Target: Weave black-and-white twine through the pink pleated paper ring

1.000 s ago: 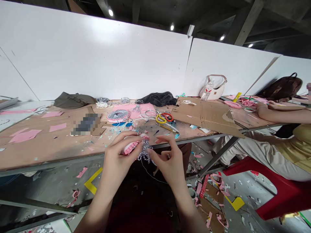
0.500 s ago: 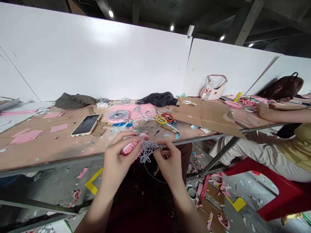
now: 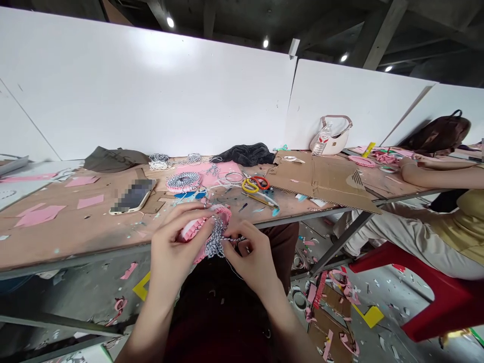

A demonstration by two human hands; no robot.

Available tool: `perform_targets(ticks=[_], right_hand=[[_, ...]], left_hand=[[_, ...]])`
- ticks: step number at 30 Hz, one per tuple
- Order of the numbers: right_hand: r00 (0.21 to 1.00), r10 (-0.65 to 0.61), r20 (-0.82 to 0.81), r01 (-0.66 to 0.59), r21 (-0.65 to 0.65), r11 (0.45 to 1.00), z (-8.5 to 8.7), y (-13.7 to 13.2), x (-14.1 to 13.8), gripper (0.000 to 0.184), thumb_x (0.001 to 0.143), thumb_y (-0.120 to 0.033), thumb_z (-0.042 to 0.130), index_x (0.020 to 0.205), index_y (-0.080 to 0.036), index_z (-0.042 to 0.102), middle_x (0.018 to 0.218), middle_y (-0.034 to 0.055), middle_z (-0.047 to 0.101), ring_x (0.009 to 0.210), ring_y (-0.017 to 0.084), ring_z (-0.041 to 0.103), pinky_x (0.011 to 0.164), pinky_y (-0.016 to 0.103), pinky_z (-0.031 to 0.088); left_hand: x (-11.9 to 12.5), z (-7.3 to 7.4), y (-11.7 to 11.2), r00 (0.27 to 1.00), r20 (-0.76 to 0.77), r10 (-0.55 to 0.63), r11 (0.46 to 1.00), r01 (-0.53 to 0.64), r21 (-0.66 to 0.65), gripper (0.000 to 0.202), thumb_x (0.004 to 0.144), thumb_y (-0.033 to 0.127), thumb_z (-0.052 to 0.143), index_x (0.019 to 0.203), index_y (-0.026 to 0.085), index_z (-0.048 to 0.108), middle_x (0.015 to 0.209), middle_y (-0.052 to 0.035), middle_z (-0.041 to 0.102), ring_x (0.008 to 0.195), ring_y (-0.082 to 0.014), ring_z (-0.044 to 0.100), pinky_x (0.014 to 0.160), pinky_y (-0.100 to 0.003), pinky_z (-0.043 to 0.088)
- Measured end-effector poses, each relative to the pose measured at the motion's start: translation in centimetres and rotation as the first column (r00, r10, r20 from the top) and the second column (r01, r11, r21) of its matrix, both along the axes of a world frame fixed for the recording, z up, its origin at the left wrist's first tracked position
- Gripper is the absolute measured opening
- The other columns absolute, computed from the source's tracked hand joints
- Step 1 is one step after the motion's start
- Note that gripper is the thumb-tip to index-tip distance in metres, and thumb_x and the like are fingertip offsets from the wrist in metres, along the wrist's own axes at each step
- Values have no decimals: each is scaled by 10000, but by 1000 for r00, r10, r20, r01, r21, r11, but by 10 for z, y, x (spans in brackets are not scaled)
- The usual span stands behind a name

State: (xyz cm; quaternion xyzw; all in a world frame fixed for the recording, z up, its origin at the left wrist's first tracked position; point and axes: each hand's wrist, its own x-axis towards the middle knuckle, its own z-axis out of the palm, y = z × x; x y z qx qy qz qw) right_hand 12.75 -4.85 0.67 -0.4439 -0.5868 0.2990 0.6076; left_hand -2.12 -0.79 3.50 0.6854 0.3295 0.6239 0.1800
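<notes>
My left hand (image 3: 181,237) is closed around a pink ruffled ring (image 3: 224,216) with a white inner side, held just off the table's front edge. A loose bunch of black-and-white cord (image 3: 216,238) hangs against the ring, under my left thumb. My right hand (image 3: 247,252) pinches a strand of that cord between thumb and fingertips, to the right of the bunch. On the table beyond lies a finished-looking disc (image 3: 184,181) wound with the same cord over a pink edge. Scissors (image 3: 255,185) with yellow and red-orange handles lie behind my hands.
A phone (image 3: 134,196) lies at left near pink paper pieces (image 3: 41,216). Dark cloth (image 3: 245,154), a cap (image 3: 113,159) and a cardboard sheet (image 3: 321,176) rest farther back. Another person's arm (image 3: 442,174) reaches over the table at right, above a red stool (image 3: 423,287). Scraps litter the floor.
Both hands have shifted slightly left. The cord bunch now hangs more gathered against the ring, and my right hand has drawn a strand out to the right and slightly down.
</notes>
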Motion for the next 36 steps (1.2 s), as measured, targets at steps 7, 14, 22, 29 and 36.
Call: perform_targets(ticks=[7,14,22,29,36], right_hand=[[811,213,-545,-287,-52,957,-3,-2,18,159,802,-280,601,790,-222,454,797,-51,586,402,12,139,409,195,130],[695,94,-713,-230,-96,968,-7,7,28,250,837,-466,600,887,-240,504,568,-109,404,373,39,81,371,219,105],[999,25,-45,-29,-85,996,-14,-1,-17,174,783,-232,701,954,-206,680,908,3,598,491,50,347,409,211,228],[991,-133,-2,132,-50,990,-19,4,-1,125,754,-134,563,861,-196,579,1019,29,572,528,60,353,446,217,286],[954,68,-293,-107,-117,987,-15,-1,24,175,793,-301,719,841,-197,585,879,-7,596,546,65,354,463,206,243]], left_hand=[[-6,1,5,995,10,97,995,-97,11,62,837,225,737,867,265,773,949,-24,730,984,-225,677,898,-390,537],[-8,-1,6,996,12,86,996,-86,28,76,838,214,738,871,274,772,953,-22,727,989,-224,680,889,-377,544],[2,-2,-5,999,-49,-21,1000,21,-5,166,869,165,714,927,308,777,1035,1,713,1016,-186,672,935,-329,535],[-7,0,1,994,-15,107,993,-106,51,125,840,170,746,897,277,778,981,-8,720,992,-203,671,905,-339,521],[-17,-2,8,984,20,177,984,-177,-11,58,845,235,740,872,273,774,975,-12,720,977,-220,674,920,-385,529]])
